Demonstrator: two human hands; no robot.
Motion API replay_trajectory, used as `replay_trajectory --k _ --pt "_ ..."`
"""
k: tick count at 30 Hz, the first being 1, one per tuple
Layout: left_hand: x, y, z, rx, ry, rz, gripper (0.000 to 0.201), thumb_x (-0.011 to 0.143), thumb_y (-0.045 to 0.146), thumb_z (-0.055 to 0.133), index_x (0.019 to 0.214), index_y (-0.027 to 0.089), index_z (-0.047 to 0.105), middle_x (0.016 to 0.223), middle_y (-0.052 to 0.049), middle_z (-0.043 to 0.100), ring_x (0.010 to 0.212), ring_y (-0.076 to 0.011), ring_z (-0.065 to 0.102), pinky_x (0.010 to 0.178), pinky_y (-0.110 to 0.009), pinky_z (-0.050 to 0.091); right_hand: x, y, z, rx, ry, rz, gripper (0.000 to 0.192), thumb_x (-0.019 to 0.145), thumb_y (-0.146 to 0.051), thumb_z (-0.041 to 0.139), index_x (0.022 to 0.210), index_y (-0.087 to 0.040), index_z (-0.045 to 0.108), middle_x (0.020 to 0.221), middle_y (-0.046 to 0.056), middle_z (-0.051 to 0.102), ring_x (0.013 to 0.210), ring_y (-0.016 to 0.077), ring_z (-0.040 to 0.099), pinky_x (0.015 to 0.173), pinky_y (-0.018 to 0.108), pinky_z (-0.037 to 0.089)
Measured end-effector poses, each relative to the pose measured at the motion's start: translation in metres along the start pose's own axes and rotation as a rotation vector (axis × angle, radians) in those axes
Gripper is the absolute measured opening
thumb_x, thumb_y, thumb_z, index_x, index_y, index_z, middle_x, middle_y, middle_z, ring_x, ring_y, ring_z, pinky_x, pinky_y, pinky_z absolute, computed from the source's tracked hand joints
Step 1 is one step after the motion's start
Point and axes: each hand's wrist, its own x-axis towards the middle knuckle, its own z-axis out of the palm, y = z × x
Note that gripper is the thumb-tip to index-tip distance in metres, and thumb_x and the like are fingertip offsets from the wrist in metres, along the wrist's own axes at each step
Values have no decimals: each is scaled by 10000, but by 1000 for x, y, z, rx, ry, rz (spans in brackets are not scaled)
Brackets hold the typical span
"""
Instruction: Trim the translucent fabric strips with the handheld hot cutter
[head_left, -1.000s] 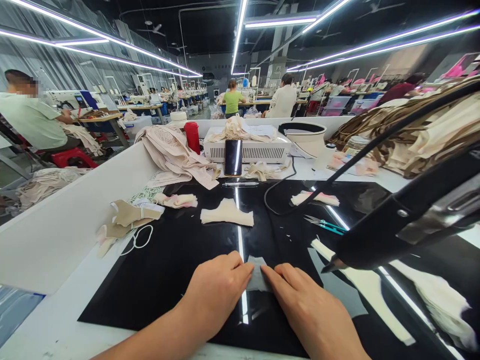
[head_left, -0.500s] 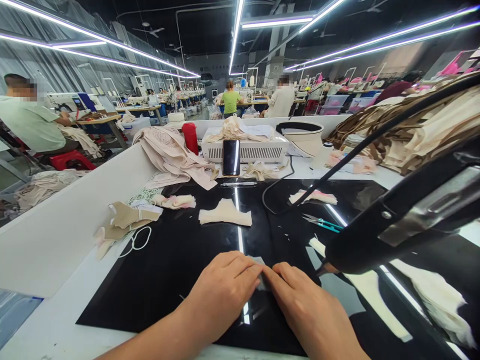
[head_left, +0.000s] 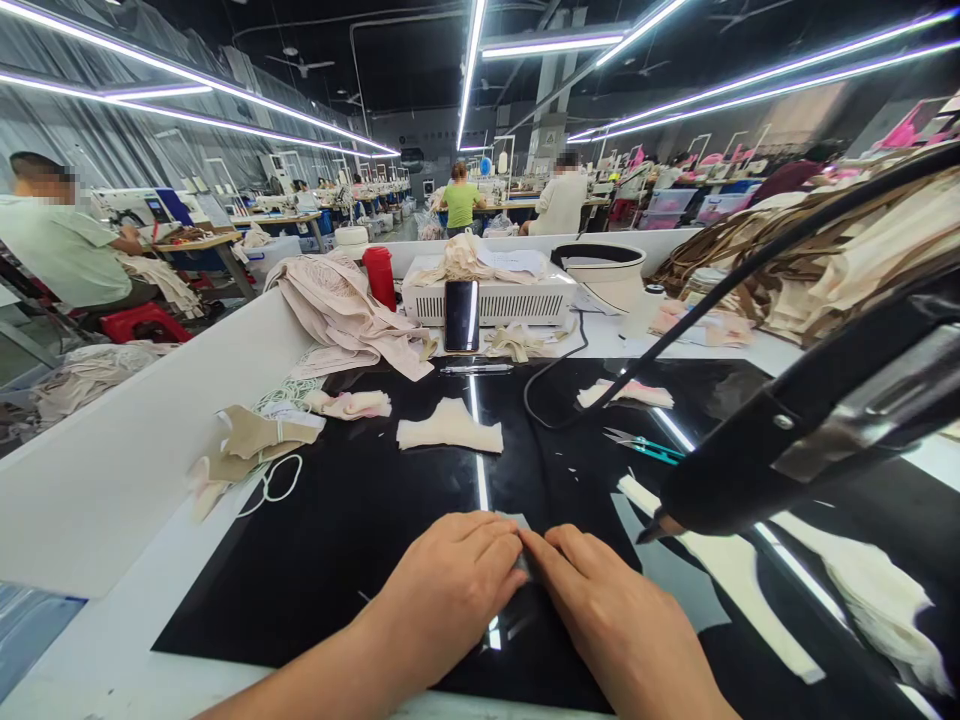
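My left hand [head_left: 457,570] and my right hand [head_left: 600,590] meet over the black work surface [head_left: 315,560], fingertips touching. Under and between their closed fingers lies a small greyish translucent piece [head_left: 517,520]; most of it is hidden by the fingers. Just right of my right hand, a larger translucent sheet [head_left: 671,575] lies flat. Above that sheet hangs the pointed tip of a thick black tool [head_left: 720,490] with a cable. A cream curved fabric strip [head_left: 757,605] lies beside the sheet.
Teal thread snips [head_left: 645,447] lie beyond my right hand. Ahead are a stacked cream fabric piece [head_left: 450,428], a pen [head_left: 476,369] and an upright phone [head_left: 461,318]. Tan cut pieces [head_left: 262,435] with cord lie left. A black cable [head_left: 529,400] crosses the surface.
The black tool's tip has shifted slightly right. My left fingers have moved a little down and left; both hands stay on the translucent piece.
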Motion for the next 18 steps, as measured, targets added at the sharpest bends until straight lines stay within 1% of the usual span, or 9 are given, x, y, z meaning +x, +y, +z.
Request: replay_trajectory --k 4,8,10,12,14,15,16,17,18 --pt "0 -1 0 17 6 6 335 1189 265 379 1205 111 676 1217 -79 810 1158 -213 774 1028 -367 639 -2 1 1 -19 30 -7 415 1004 27 402 1305 -162 617 846 3 665 678 147 697 438 230 492" --pt "0 -1 2 32 11 10 336 1190 276 384 1169 120 681 1222 -82 809 1168 -215 771 1020 -367 641 -3 1 2 -25 23 1 422 1002 34 412 1308 -167 621 853 2 682 692 145 708 448 230 488" --pt "-1 -1 3 33 4 7 326 1188 280 396 1163 122 680 1231 -84 806 1180 -219 767 1021 -374 640 0 0 -1 -25 12 -1 423 1004 35 406 1306 -162 627 850 3 691 686 147 709 439 234 479" --pt "-2 -1 3 29 -10 2 312 1185 285 410 1176 123 677 1245 -85 802 1185 -226 765 1019 -381 639 4 -1 -6 -28 37 -10 420 1019 26 366 1294 -141 637 864 22 713 670 160 704 475 259 510" --pt "-2 -1 2 16 -26 -2 301 1183 295 424 1189 125 673 1271 -90 795 1191 -235 763 1013 -387 639 5 2 -17 1 86 -51 411 1060 -20 327 1294 -127 648 937 64 759 716 185 729 582 300 577" --pt "-2 -1 2 1 -33 -5 293 1180 301 436 1185 129 673 1283 -91 792 1195 -238 760 1015 -389 636 2 5 -23 35 112 -76 397 1086 -62 333 1316 -133 649 996 87 781 776 203 753 664 329 608" --pt "-2 -1 1 -20 -38 -9 283 1176 309 451 1171 134 674 1287 -90 790 1197 -240 758 1018 -391 633 -2 10 -30 85 136 -85 372 1108 -114 368 1350 -159 648 1057 98 797 858 223 775 749 358 624" --pt "-2 -1 0 -44 -46 -14 273 1171 320 471 1157 139 676 1290 -88 788 1201 -240 755 1025 -391 629 -10 16 -37 147 165 -59 347 1113 -166 442 1398 -201 637 1110 97 806 944 245 786 821 386 625" --pt "-2 -1 -1 -66 -54 -20 262 1164 332 495 1146 144 677 1292 -83 787 1207 -240 750 1034 -390 624 -18 25 -43 212 173 1 384 1096 -199 530 1465 -271 608 1173 84 805 1011 264 787 899 426 618"
